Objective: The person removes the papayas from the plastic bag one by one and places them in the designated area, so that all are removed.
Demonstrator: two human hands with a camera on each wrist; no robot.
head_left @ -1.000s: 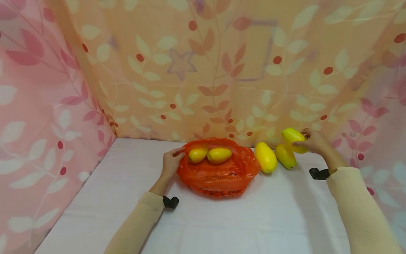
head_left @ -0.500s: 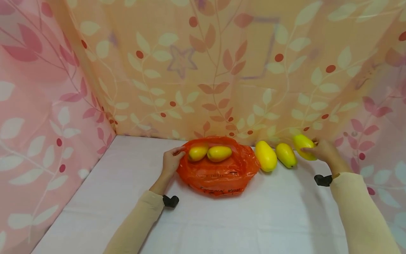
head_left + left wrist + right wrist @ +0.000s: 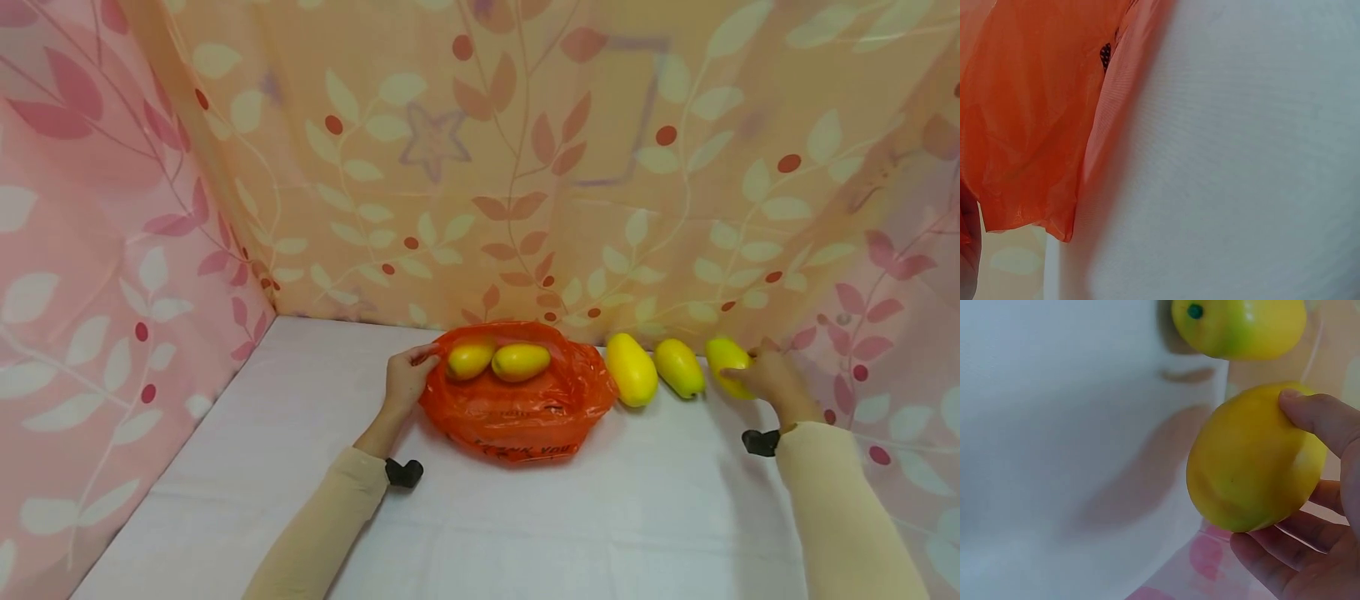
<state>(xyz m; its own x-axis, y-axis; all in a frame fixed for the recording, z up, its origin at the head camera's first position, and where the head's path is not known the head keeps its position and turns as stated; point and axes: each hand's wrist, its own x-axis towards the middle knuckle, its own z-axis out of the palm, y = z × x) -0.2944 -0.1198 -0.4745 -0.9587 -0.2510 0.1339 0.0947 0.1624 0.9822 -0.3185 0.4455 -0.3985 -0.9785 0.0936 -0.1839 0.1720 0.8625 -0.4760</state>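
White table [image 3: 525,529] and floral curtain [image 3: 360,192] meet at the far edge — there, left hand [image 3: 405,382] pinches red bag [image 3: 513,417], right hand [image 3: 776,382] grips yellow fruit [image 3: 1250,462].

The head camera looks forward and down over the counter [image 3: 517,533] from well back; the left-wrist camera, tilted sideways, sits close beside the red bag [image 3: 517,421], the right-wrist one close to a yellow fruit [image 3: 724,358], both things shared with the head view
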